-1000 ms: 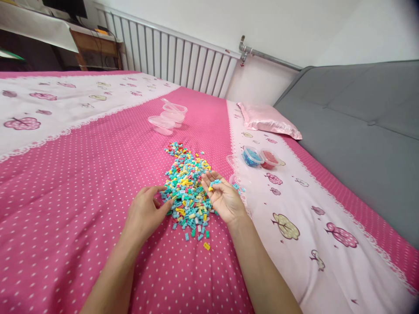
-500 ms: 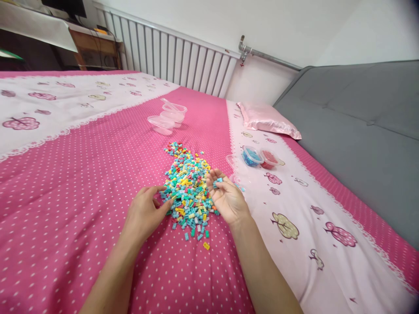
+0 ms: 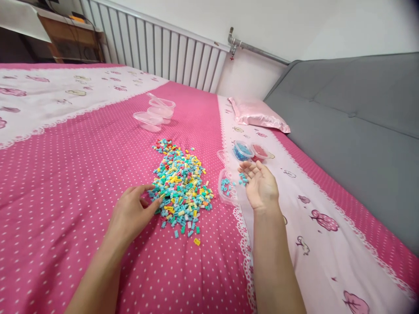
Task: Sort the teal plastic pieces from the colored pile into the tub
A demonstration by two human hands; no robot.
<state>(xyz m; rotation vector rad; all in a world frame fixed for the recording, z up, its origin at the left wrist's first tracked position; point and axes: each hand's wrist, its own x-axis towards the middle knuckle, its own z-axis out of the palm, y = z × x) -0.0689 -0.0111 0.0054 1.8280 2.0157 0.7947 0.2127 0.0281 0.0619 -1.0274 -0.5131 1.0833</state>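
A heap of small toy building bricks (image 3: 180,183), mostly light blue with yellow, green, white and red ones, lies on the pink dotted bedspread (image 3: 98,161). At its left edge my left hand (image 3: 132,211) rests with fingers curved and apart, the fingertips touching the outer bricks. My right hand (image 3: 262,185) is to the right of the heap, palm tipped leftward and fingers loosely spread. Several light blue bricks (image 3: 242,179) are just off its fingers, above a clear plastic container (image 3: 220,185). More light blue bricks (image 3: 225,186) lie inside that container.
Beyond my right hand stand a tub of blue pieces (image 3: 242,150) and a tub of red pieces (image 3: 259,152), beside a clear lid (image 3: 224,156). Several clear containers (image 3: 147,120) sit behind the heap. A pink pillow (image 3: 258,115) lies near the grey headboard (image 3: 347,100).
My right hand has moved right, from the heap's edge to the clear container, and its light blue bricks are leaving the palm. My left hand stays at the heap. The view has shifted slightly right.
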